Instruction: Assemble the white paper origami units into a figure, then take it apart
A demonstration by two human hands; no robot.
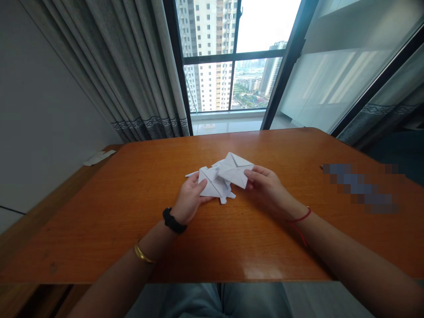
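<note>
Between my hands, just above the middle of the table, are folded white paper pieces. My left hand (190, 196) pinches a folded paper piece (211, 186) by its left side, thumb on top. In my right hand (265, 181) is another folded paper piece (236, 170) with diagonal creases, gripped at its right edge between thumb and fingers. This second piece overlaps the first one from the right. Small paper tabs stick out below and at the left. Whether the two pieces are joined, I cannot tell.
The glossy brown wooden table (115, 229) spreads around my hands. A blurred-out patch (361, 185) covers something on its right side. At the far left lies a whitish flat item (99, 157). Behind the table are a grey curtain (139, 66) and a window.
</note>
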